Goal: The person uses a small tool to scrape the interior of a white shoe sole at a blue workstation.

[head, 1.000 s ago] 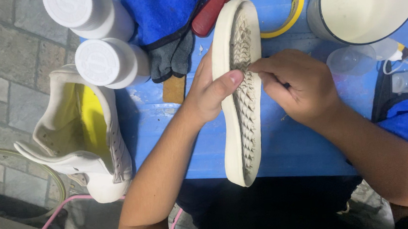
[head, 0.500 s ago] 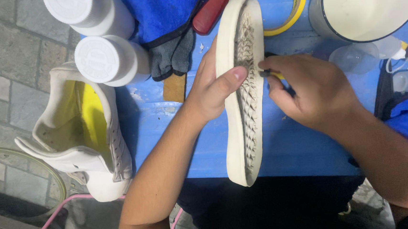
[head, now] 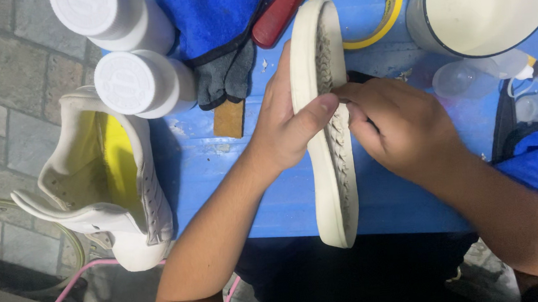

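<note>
- I see a blue tabletop [head: 232, 172], paint scuffed.
- On it: two white capped bottles [head: 138, 84], a blue cloth [head: 215, 10], a yellow tape ring [head: 392, 10], a white bowl [head: 486, 3].
- A white shoe [head: 107, 187] overhangs its left edge.

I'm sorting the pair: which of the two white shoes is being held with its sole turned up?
The shoe gripped by both hands, sole up over the blue table. The other shoe lies unheld at the left, yellow lining showing.

One head-worn camera, looking straight down

We look down from close above onto our blue table [head: 246, 190], its near edge by our lap, tiled floor [head: 0, 94] at frame left; no second view shares this scene.
</note>
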